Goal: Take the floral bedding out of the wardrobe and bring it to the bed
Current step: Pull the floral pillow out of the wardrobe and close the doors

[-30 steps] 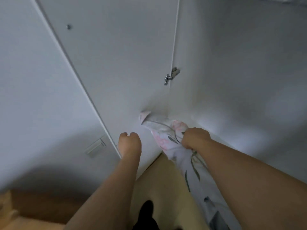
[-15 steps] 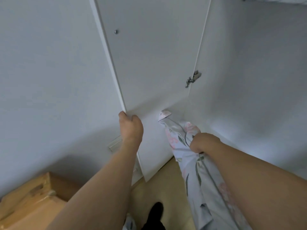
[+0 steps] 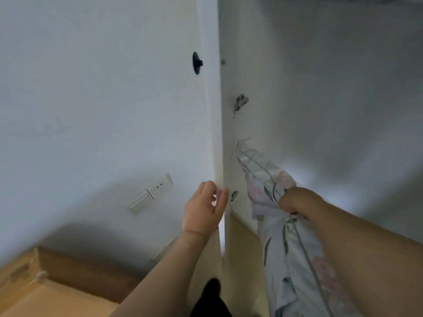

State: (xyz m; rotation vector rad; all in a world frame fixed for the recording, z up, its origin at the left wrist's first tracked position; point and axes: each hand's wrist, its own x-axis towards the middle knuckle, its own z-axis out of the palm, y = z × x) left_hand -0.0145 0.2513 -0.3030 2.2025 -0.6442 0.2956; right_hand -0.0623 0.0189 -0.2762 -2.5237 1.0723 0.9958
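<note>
Fingers on the right hand (image 3: 295, 200) are curled tight into a fist around the floral bedding (image 3: 274, 195), bunching it up, while the left hand (image 3: 203, 211) has its fingers fairly straight with the thumb on one side and the fingertips on the other side of the wardrobe door (image 3: 207, 110) edge, lightly pinching it down low.

Size-wise: the white wardrobe (image 3: 332, 99) interior fills the whole right side, and the plain wall (image 3: 91, 99) takes up the left. The door is seen almost edge-on between them, with a dark round knob (image 3: 196, 62) on its outer face and a metal hinge (image 3: 240, 104) on the inside.

The bedding hangs half out of the wardrobe, its top corner against the inner panel and the rest trailing down under the right forearm toward the floor. A cardboard box (image 3: 45, 282) sits bottom left, and a wall socket (image 3: 152, 193) is above it.
</note>
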